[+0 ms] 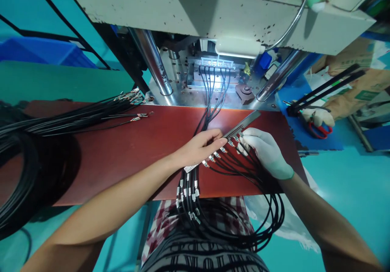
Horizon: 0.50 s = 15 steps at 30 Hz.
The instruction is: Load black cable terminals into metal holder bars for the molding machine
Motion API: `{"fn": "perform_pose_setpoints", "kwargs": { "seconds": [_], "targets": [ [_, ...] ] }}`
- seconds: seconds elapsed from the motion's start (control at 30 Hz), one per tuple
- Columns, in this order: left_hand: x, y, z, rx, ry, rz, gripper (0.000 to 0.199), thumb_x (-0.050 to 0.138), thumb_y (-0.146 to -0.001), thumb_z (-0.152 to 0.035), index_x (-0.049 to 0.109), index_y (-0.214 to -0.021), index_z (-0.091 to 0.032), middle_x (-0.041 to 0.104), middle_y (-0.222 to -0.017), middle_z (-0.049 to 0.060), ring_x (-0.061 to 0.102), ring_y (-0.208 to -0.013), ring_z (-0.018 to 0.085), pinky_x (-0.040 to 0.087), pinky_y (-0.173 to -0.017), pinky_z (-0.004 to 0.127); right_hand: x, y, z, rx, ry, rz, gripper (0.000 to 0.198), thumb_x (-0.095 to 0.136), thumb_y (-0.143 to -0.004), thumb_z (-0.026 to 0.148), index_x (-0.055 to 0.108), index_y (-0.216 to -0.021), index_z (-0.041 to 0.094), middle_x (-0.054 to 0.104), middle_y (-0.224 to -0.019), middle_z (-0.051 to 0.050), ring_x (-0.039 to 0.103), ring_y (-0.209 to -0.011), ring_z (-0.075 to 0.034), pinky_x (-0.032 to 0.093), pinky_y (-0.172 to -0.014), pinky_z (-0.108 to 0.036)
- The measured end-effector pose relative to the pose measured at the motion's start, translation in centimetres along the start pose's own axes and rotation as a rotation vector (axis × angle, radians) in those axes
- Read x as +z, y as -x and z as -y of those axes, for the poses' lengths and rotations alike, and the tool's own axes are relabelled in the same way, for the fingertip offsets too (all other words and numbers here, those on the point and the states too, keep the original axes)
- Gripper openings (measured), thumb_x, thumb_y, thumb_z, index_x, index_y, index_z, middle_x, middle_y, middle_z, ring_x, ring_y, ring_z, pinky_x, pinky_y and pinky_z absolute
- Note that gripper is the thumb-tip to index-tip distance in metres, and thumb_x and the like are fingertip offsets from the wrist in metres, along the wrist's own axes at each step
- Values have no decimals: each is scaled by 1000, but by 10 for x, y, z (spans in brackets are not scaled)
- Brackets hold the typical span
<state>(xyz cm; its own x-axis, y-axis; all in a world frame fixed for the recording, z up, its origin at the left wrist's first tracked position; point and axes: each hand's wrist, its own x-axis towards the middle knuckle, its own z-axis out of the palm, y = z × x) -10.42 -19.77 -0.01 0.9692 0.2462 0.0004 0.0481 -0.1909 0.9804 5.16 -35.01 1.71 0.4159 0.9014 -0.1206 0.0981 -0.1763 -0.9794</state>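
Observation:
A metal bar fixture lies slantwise over the red bench top, with several cable connectors lined up along its near edge. My bare left hand grips the bar around its middle, thumb on top. My right hand, in a white glove, pinches a connector cable by the bar's right part; its fingertips partly cover that connector. Black cables run from the bar under my right hand and loop down over my lap. More cable ends with metal plugs hang at the bench's near edge.
Ahead stands a press with a lit mould holding several black cables, between two steel columns. A cable bundle and a large coil lie on the left. Red-handled scissors rest at the right.

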Motion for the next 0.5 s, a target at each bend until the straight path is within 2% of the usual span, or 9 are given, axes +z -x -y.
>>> {"fn": "perform_pose_setpoints", "kwargs": {
  "seconds": [0.13,0.23,0.4,0.5],
  "targets": [
    [0,0,-1,-26,2,16,35,44,-94,-44,36,-71,-18,30,-65,-6,30,-60,8,26,-54,23,-1,-2,-7,2,-59,28,23,54,-92,23,61,-72,16,62,-67,0,54,-63,-11,42,-64,-24],
    [1,0,-1,-16,-17,17,34,45,-94,-42,36,-71,-19,29,-65,-6,30,-60,8,25,-54,23,2,-2,-6,18,-22,-4,23,54,-92,24,60,-71,16,62,-66,1,53,-62,-11,42,-62,-24],
    [4,1,-2,31,-93,-24,32,45,-94,-37,35,-70,-18,28,-66,-6,29,-62,8,25,-58,24,5,-2,-1,3,111,-79,26,53,-92,22,54,-66,17,58,-63,4,52,-60,-9,41,-60,-22],
    [6,0,-1,-2,-84,-41,34,46,-93,-39,35,-69,-18,29,-65,-6,30,-61,9,25,-57,24,3,2,2,-4,328,-115,21,52,-93,28,61,-77,19,63,-72,3,57,-67,-11,43,-64,-24]
  ]
}}
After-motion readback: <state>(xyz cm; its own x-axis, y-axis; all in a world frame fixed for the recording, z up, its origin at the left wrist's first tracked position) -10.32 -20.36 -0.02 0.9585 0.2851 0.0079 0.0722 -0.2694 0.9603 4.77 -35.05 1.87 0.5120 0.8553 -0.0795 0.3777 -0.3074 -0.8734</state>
